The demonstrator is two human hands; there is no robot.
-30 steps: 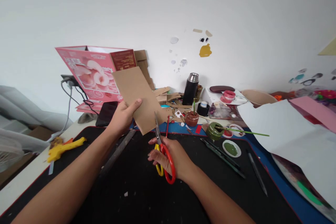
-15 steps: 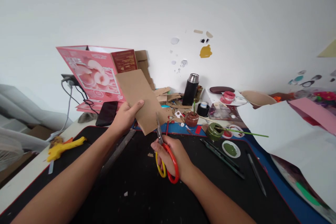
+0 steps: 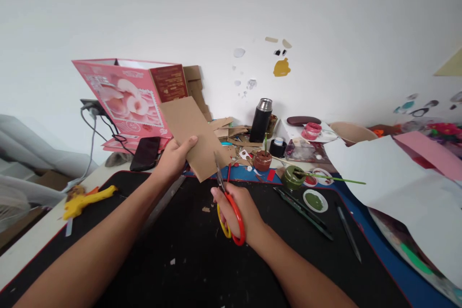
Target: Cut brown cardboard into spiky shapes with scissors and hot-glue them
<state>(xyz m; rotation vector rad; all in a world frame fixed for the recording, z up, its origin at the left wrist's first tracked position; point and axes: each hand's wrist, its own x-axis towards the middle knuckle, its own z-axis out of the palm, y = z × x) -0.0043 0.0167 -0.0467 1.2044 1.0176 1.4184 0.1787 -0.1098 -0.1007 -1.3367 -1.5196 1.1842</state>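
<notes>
My left hand (image 3: 173, 159) holds a brown cardboard sheet (image 3: 193, 134) up above the black mat (image 3: 187, 260), thumb on its front face. My right hand (image 3: 240, 209) grips scissors (image 3: 225, 202) with one red and one yellow handle loop. The metal blades point up and meet the lower right edge of the cardboard. A small brown scrap (image 3: 206, 210) lies on the mat just left of the scissors.
A pink printed box (image 3: 122, 96), a phone (image 3: 145, 152) and a yellow glue gun (image 3: 84, 199) are on the left. A black flask (image 3: 261, 120), paint pots (image 3: 293, 177), brushes and white paper sheets (image 3: 397, 187) crowd the right. A metal ruler (image 3: 162, 204) lies under my left forearm.
The scissors closed on the cardboard's lower edge and a small scrap dropped onto the mat. My right hand shifted slightly right and up; the view tilted a little.
</notes>
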